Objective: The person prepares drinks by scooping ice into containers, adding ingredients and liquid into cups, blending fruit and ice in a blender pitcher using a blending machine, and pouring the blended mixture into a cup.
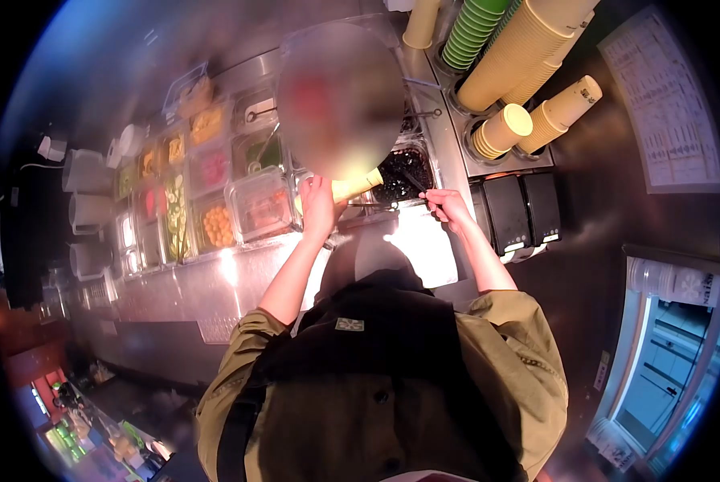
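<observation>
In the head view, my left hand point(318, 206) is closed around a pale yellow paper cup point(355, 187). The cup lies tilted on its side, its mouth toward a metal pan of shiny black pearls point(394, 189). My right hand point(447, 209) grips the end of a dark handle point(413, 181) that reaches into the pearls; the end among the pearls cannot be made out, so its kind is unclear. Left of the cup sits a clear tub with orange-pink contents point(265, 210). A large blurred patch hides what lies just beyond the cup.
Rows of tubs with cut fruit, such as orange balls point(217, 225), line the counter point(191, 281) on the left. Stacked paper cups point(514, 56) and green cups point(471, 36) stand at the back right. Black bins point(506, 210) sit beneath them. A printed sheet point(664, 100) hangs right.
</observation>
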A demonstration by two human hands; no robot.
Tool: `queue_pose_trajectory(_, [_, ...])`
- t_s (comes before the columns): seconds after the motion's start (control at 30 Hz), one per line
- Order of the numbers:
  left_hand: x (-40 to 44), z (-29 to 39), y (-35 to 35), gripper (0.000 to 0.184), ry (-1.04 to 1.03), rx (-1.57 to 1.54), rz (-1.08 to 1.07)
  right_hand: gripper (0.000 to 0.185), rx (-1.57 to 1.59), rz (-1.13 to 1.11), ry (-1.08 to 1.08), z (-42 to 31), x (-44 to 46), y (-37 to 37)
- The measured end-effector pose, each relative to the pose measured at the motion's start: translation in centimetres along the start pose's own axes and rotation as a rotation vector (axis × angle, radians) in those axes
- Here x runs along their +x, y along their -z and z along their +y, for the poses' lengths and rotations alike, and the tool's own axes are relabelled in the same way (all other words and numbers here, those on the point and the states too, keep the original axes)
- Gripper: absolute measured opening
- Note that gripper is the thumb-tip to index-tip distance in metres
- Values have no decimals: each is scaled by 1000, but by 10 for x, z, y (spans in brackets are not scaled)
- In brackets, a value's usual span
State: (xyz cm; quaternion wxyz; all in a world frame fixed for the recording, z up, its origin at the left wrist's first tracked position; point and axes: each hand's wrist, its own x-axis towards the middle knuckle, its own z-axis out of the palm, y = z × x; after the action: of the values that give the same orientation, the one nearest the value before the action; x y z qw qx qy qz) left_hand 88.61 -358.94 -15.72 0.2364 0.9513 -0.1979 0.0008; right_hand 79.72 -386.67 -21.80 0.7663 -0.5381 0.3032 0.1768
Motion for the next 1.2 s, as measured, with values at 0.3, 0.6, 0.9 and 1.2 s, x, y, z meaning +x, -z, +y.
queue_pose_trajectory(0.3, [11, 22, -14, 66, -120, -240, 93, 14, -955, 410, 841, -38, -76, -60])
queue_pose_trajectory(0.6, [0, 21, 9, 72, -70, -435, 174, 14, -1165, 612, 733, -71, -113, -43])
queue_pose_trajectory(0.9, [-17, 8, 5, 81, -196, -731, 226, 65, -1060, 577, 798, -76, 49, 8])
queue_pose_trajectory(1.2, [-19, -6, 5, 71, 78, -500, 211, 23, 43, 408, 666, -98, 191, -28])
